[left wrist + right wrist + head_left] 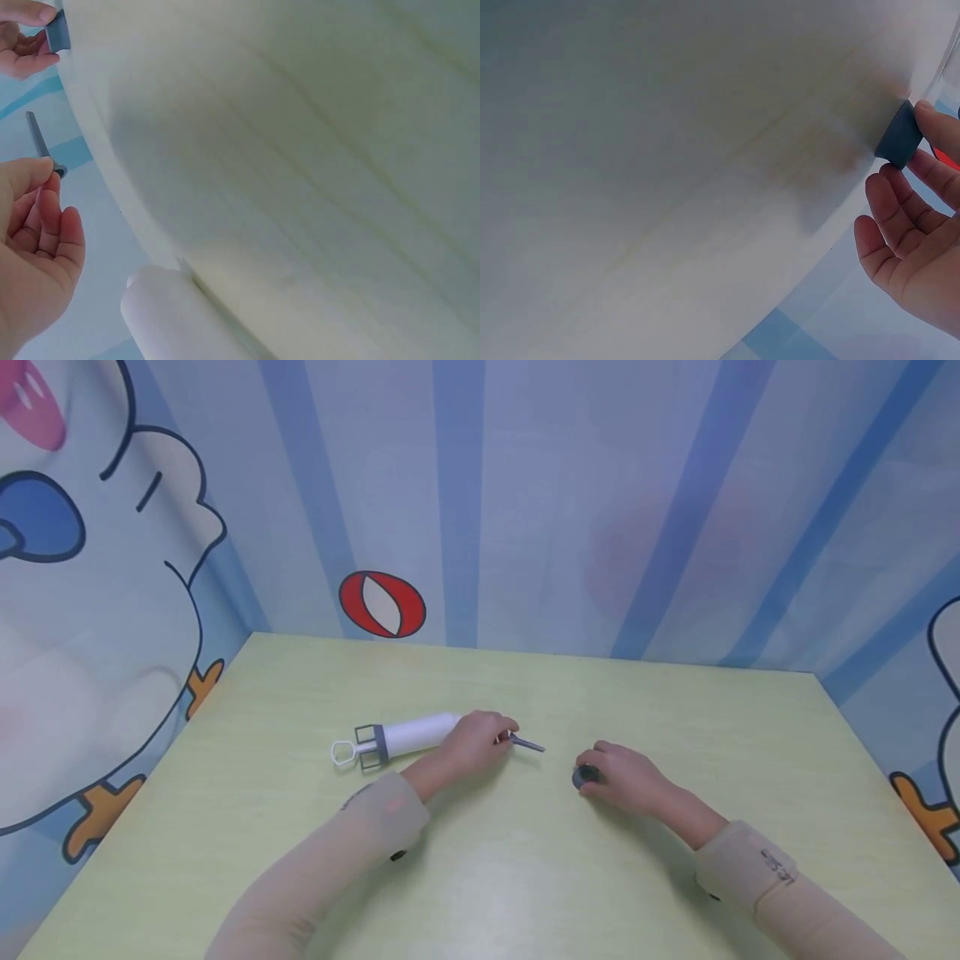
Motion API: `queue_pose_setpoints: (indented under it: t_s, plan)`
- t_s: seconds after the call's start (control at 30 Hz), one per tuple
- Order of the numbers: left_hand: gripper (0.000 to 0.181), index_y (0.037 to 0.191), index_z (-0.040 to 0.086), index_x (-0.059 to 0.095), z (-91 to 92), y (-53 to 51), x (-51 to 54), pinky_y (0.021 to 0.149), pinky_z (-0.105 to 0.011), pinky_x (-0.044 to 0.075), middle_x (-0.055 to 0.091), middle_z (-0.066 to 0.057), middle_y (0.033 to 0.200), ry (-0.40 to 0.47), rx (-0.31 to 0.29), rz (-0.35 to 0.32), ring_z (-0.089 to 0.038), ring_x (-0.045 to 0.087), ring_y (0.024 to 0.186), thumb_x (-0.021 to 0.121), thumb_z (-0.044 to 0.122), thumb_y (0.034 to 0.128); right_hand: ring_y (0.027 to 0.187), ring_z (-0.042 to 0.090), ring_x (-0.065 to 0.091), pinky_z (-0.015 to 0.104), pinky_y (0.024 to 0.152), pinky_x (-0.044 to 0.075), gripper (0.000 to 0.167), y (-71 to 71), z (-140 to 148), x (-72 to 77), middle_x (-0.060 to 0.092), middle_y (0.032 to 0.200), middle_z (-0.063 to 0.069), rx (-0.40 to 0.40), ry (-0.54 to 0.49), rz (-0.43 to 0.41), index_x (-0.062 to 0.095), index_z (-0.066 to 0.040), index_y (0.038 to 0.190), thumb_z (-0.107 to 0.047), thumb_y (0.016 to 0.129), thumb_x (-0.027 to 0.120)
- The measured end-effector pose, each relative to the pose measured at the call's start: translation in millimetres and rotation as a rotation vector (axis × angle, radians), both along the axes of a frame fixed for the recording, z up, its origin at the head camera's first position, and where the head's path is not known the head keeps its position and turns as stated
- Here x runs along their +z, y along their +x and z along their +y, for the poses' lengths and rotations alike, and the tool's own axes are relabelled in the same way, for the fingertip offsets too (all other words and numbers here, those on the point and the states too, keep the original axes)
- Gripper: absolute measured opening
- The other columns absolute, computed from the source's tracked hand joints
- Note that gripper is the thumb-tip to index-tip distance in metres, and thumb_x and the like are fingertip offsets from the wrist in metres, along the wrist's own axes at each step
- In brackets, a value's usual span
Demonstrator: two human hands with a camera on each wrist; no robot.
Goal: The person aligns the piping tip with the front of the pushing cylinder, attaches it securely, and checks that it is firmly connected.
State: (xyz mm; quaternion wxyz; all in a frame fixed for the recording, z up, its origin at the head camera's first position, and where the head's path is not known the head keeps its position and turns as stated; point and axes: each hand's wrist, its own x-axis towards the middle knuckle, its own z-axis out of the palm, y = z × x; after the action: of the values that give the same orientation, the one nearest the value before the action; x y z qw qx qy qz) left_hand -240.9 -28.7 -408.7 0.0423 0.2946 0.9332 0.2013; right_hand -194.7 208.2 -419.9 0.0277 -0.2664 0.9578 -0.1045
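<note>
My left hand (474,742) pinches a slim grey nozzle (529,743) by its wider end, between thumb and fingertips. Its thin tip points right in the head view and upward in the left wrist view. Beside that hand, a large white syringe (416,735) lies on the table, with a grey finger-grip collar and a looped plunger handle at its left end. The hand covers its right end. My right hand (626,777) holds a short, dark grey-blue tapered cap (901,136) between thumb and fingers, just over the table, apart from the nozzle.
A pale yellow-green table (487,877) spreads under both hands. Its far edge meets a blue-striped backdrop (525,510). Cartoon-printed panels (90,635) stand along the left and right sides.
</note>
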Motion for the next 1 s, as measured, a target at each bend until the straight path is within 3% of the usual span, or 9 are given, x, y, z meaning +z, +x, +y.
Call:
queue_pose_setpoints:
  t_s: [0.5,0.77,1.0]
  plan:
    - [0.026,0.109,0.005,0.062,-6.1,8.7,2.6,0.063,-0.021,0.042,0.065,-0.002,0.084,0.096,0.011,0.006,-0.010,0.053,0.069,0.057,0.011,0.0839,0.078,0.015,0.053,0.032,0.069,0.045,0.034,-0.1,-2,12.2,0.056,0.088,0.003,-0.031,-0.087,0.014,0.059,-0.004,0.106,-0.019,0.077,0.067]
    - [0.026,0.108,0.006,0.062,-7.1,9.5,0.4,0.063,-0.021,0.042,0.065,-0.001,0.084,0.099,0.011,0.020,-0.009,0.054,0.069,0.057,0.013,0.0842,0.078,0.016,0.053,0.028,0.066,0.044,0.029,-2.8,-6,12.4,0.058,0.095,0.006,-0.080,-0.240,-0.023,0.058,-0.006,0.103,-0.016,0.077,0.067]
    - [0.026,0.109,0.006,0.062,-5.8,9.5,-0.9,0.060,-0.020,0.041,0.066,-0.001,0.084,0.107,0.005,0.037,-0.009,0.054,0.067,0.058,0.014,0.0841,0.074,0.012,0.051,0.026,0.064,0.043,0.026,-4.3,-9,12.5,0.060,0.087,0.001,-0.073,-0.363,-0.009,0.057,-0.006,0.098,-0.013,0.075,0.068]
